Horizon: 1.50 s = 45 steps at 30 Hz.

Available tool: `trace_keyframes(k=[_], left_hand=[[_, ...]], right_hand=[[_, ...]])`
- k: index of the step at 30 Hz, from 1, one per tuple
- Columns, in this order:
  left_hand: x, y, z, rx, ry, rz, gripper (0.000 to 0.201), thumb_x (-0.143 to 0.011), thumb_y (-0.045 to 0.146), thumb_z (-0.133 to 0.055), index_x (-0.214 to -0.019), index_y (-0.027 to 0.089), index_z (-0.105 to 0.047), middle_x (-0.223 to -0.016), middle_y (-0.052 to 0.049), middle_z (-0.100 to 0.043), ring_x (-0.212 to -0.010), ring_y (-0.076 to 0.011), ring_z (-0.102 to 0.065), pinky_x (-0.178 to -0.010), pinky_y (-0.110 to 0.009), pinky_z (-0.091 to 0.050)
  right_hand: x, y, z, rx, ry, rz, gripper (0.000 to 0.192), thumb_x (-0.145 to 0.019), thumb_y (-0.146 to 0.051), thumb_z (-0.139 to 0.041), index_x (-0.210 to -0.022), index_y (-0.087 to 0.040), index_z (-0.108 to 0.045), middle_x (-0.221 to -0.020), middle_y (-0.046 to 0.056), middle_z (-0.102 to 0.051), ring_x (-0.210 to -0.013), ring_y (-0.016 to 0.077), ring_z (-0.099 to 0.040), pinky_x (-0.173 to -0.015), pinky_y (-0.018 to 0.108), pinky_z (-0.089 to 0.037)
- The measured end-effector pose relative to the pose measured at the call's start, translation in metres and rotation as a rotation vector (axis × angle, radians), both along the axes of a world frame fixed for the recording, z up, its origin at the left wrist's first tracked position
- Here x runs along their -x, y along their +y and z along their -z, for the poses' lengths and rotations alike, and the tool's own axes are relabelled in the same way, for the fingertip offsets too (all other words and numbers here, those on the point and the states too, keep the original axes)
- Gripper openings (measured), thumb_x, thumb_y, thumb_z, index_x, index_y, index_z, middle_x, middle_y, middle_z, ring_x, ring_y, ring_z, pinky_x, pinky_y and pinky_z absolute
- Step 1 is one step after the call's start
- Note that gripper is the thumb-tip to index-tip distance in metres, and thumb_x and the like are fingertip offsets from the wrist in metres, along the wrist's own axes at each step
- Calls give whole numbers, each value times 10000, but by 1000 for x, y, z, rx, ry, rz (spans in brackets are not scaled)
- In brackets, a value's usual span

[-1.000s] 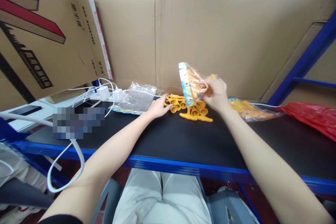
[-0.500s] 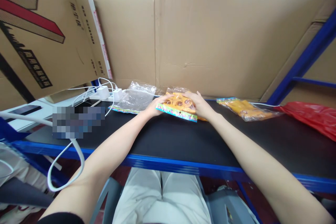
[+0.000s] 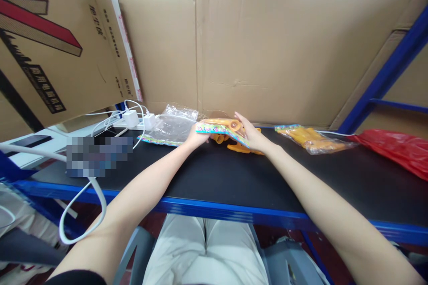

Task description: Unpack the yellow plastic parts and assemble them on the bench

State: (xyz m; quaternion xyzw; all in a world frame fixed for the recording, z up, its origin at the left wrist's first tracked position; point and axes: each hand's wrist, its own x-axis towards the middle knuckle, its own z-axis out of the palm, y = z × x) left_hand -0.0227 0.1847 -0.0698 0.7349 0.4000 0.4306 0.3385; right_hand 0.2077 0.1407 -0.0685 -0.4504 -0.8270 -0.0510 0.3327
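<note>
A clear bag [image 3: 217,130] is held between the left hand [image 3: 198,136] and the right hand [image 3: 253,136] (each closed on one end), its long edge running left to right above loose orange pieces [image 3: 240,148] on the far side of the black shelf [image 3: 227,182].

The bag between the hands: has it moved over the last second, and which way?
Yes. The bag has come down and left: it was wholly right of the cardboard crease, and its left end now lies about beneath it.
</note>
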Motion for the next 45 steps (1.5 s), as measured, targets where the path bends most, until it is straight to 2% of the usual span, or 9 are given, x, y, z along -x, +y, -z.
trace_keyframes(k=[4, 12, 19, 23, 27, 29, 33, 39, 45], left_hand=[[-6, -2, 0, 52, -118, 35, 313, -806, 275, -598, -1072, 113, -634, -926, -108, -720, -653, -143, -668, -458, -181, -472], [-3, -1, 3, -3, -116, 129, 474, -856, 278, -549, -1323, 220, -495, -1177, -92, -658, -819, -172, -688, -600, -229, -527], [1, 4, -1, -5, -76, 130, 679, -872, 287, -539, -1477, 290, -231, -1335, -102, -550, -882, -179, -672, -563, -218, -544], [6, 2, -11, 1, -69, 106, 545, -858, 177, -460, -1400, 193, -406, -1128, -114, -667, -728, -147, -686, -459, -169, -484], [5, 1, -15, 4, -125, 93, 384, -904, 236, -417, -1226, 95, -570, -720, -68, -707, -415, -86, -574, -397, -170, -420], [1, 0, -15, 40, -178, 108, 378, -930, 306, -415, -1182, 89, -594, -689, -67, -707, -380, -76, -545, -418, -179, -433], [-5, -3, -16, 107, -228, 133, 382, -941, 373, -434, -1127, 100, -626, -1021, -137, -714, -641, -128, -674, -518, -192, -488], [-5, -9, -20, -116, -251, 209, 418, -929, 356, -469, -1325, 232, -523, -1308, -56, -584, -1124, -196, -601, -882, -286, -511], [-2, -6, -20, -267, -254, 182, 450, -949, 383, -405, -1354, 204, -488, -1323, -60, -572, -1209, -198, -542, -1044, -349, -405]], right_hand=[[9, -9, -8, -55, -54, -15, 916, -768, -504, -642, -1498, -272, -140, -1449, 130, -386, -1304, 314, -401, -1028, 564, -357], [14, -16, -19, -95, -122, 261, 579, -866, -221, -469, -1431, -323, -390, -1306, 74, -533, -1046, 276, -609, -859, 434, -521], [9, -12, -18, -145, 47, 148, 569, -786, -115, -480, -1314, -313, -552, -1281, 43, -554, -1133, 242, -565, -930, 417, -497], [8, -10, -25, -90, 340, 131, 347, -861, -316, -491, -1154, -271, -673, -1130, 59, -633, -858, 209, -661, -777, 406, -555], [11, -4, -29, 23, 659, 60, 456, -801, -578, -551, -1045, -228, -712, -1119, 88, -641, -573, 176, -641, -563, 399, -567], [14, -1, -29, 16, 774, 16, 512, -759, -632, -574, -1028, -218, -713, -1098, 91, -650, -633, 209, -665, -591, 417, -578], [18, -3, -33, -122, 765, 18, 487, -800, -616, -545, -1037, -224, -711, -1156, 89, -634, -889, 247, -672, -813, 459, -558], [21, -17, -44, -315, 532, 148, 376, -918, -467, -440, -1102, -261, -695, -1268, 82, -584, -1193, 245, -532, -987, 490, -447], [25, -24, -48, -360, 455, 189, 367, -941, -365, -404, -1250, -341, -602, -1345, 50, -523, -1251, 257, -476, -1012, 549, -401]])
